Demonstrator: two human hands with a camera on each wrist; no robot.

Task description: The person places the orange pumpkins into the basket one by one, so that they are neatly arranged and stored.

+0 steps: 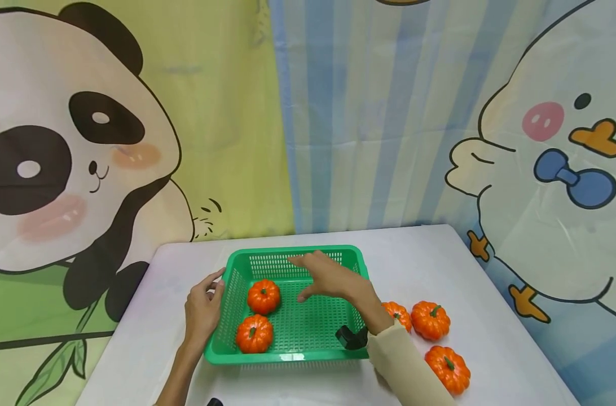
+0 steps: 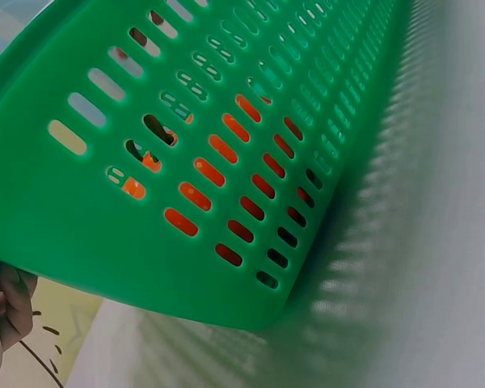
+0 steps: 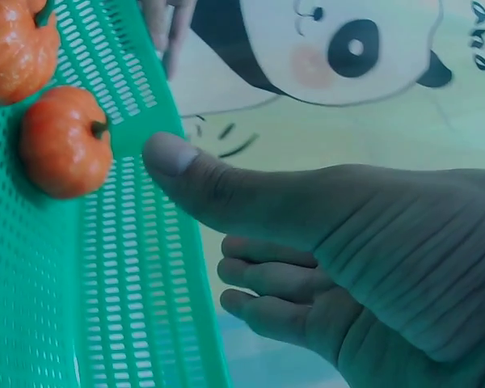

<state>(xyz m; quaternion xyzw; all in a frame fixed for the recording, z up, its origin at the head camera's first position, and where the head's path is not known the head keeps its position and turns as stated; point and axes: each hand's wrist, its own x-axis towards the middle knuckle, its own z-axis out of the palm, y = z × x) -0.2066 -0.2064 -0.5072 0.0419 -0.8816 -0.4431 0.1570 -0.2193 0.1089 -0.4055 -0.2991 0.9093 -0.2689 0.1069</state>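
Observation:
A green plastic basket (image 1: 247, 358) with slotted walls stands on the white table. My left hand (image 1: 202, 309) grips its left rim; in the left wrist view, curled fingers (image 2: 16, 311) show at the rim's edge. Two small orange pumpkins lie inside along the left side, one farther back (image 1: 264, 296) and one nearer (image 1: 254, 334). Over the basket's right half is my right hand (image 1: 333, 277), holding nothing, its thumb spread from the fingers. The right wrist view shows that hand (image 3: 364, 259) above the rim, with both pumpkins beyond the thumb.
To the basket's right, three more pumpkins sit on the white table (image 1: 496, 349): one (image 1: 396, 314) partly behind the right forearm, one (image 1: 430, 320) beside it, and one (image 1: 448, 370) nearer the front by the sleeve. A curtain (image 1: 237, 141) with cartoon animals hangs behind the table.

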